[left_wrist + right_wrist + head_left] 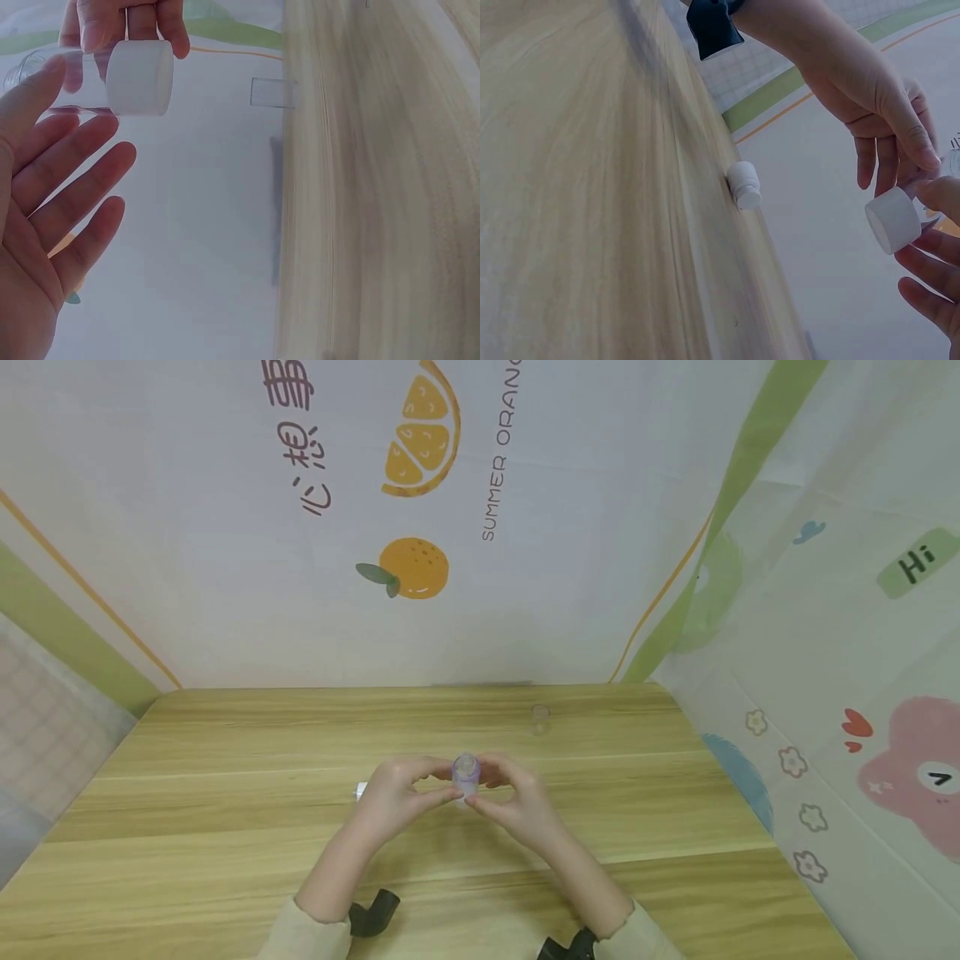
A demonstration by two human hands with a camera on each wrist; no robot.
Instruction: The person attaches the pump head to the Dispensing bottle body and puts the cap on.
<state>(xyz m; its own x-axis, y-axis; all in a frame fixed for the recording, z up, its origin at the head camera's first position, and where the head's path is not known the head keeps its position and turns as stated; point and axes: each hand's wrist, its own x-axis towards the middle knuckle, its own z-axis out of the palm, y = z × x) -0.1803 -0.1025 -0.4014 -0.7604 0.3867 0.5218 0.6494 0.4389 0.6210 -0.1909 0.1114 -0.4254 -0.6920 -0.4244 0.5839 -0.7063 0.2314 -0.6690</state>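
Grip of the left hand [401, 789] and grip of the right hand [521, 797] are both closed on one clear bottle [466, 777], the thumbs at the near side. As I see it from the room, the largest thing is the white cloth [337, 627] behind, printed with orange fruit. Before it lies the wooden surface [225, 860], with yellowish grain. Pale sleeves [311, 935] end near the wrists, and a black device [375, 913] is beside each of them. The bottle is upright between the two hands, above the middle of the surface; its mouth is upward and its lower part [140, 78] is white. Near the left hand, a small white bottle [744, 185] lies on the surface. Smallest, a clear cup-like piece [540, 720] stands farther away, to the right.
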